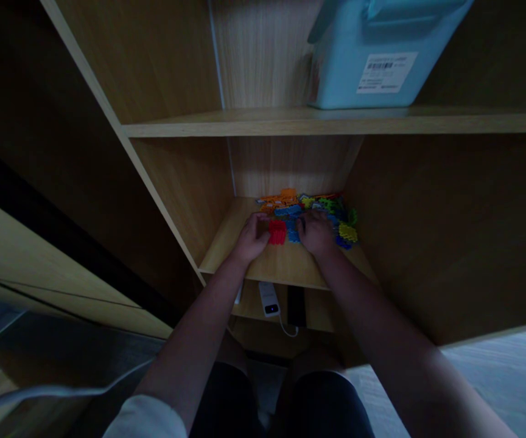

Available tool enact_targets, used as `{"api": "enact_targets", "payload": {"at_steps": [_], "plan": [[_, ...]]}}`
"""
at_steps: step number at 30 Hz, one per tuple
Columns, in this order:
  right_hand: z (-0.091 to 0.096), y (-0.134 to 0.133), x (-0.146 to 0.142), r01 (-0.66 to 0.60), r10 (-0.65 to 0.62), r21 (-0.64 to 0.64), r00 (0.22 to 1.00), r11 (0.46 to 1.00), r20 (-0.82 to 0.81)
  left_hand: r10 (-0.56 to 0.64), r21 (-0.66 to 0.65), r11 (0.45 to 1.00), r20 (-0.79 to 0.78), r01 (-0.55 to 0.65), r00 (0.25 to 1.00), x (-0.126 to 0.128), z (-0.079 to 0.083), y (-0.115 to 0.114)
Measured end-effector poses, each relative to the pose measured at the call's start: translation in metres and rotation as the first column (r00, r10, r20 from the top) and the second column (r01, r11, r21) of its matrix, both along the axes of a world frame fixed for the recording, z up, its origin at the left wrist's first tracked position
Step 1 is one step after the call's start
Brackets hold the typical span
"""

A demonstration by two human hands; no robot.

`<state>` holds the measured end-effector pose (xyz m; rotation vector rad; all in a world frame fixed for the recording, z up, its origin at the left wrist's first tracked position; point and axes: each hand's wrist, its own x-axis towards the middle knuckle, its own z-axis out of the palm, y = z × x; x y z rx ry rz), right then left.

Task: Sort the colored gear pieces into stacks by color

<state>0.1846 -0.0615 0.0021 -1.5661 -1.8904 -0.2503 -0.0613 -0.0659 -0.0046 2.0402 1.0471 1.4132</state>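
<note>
Both my arms reach into a wooden shelf compartment (272, 264). My left hand (252, 236) rests on the shelf board with its fingers curled against a red toothed plastic block (277, 232). My right hand (316, 233) lies knuckles up just right of that block, fingers bent over blue pieces (293, 235). Behind and beside the hands lies a pile of coloured interlocking blocks (311, 205): orange, blue, green and yellow. What the right fingers grip is hidden.
A light blue lidded plastic box (372, 55) with a barcode label stands on the shelf above. Below the board lie a white power bank (269, 298) with a cable and a dark flat device (296, 306). My knees are at the bottom of the view.
</note>
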Motion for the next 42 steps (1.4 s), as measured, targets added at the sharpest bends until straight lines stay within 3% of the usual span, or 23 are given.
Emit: {"api": "enact_targets", "payload": {"at_steps": [4, 11, 19, 28, 37, 42], "plan": [[-0.005, 0.003, -0.006, -0.024, 0.025, -0.015, 0.997, 1.0, 0.068, 0.007, -0.001, 1.0, 0.006, -0.007, 1.0, 0.001, 0.002, -0.002], [-0.004, 0.005, -0.011, -0.228, 0.238, -0.087, 0.963, 0.97, 0.125, 0.01, -0.007, 1.0, 0.007, -0.01, 1.0, 0.002, 0.004, -0.004], [-0.009, 0.007, -0.006, -0.046, 0.059, -0.085, 0.986, 0.995, 0.156, 0.006, -0.002, 1.0, 0.011, -0.006, 1.0, 0.002, 0.005, -0.004], [0.0, 0.006, 0.002, -0.074, 0.073, 0.029, 0.997, 0.997, 0.029, 0.012, -0.011, 1.0, 0.007, -0.012, 1.0, 0.002, 0.004, -0.004], [-0.007, 0.008, 0.001, -0.072, 0.077, -0.054, 0.993, 0.996, 0.091, 0.015, 0.001, 1.0, -0.001, -0.015, 1.0, 0.001, 0.004, -0.003], [0.005, 0.002, 0.001, -0.039, 0.039, 0.015, 0.998, 0.999, 0.04, 0.01, 0.011, 1.0, -0.016, -0.01, 1.0, 0.001, 0.004, -0.003]]}}
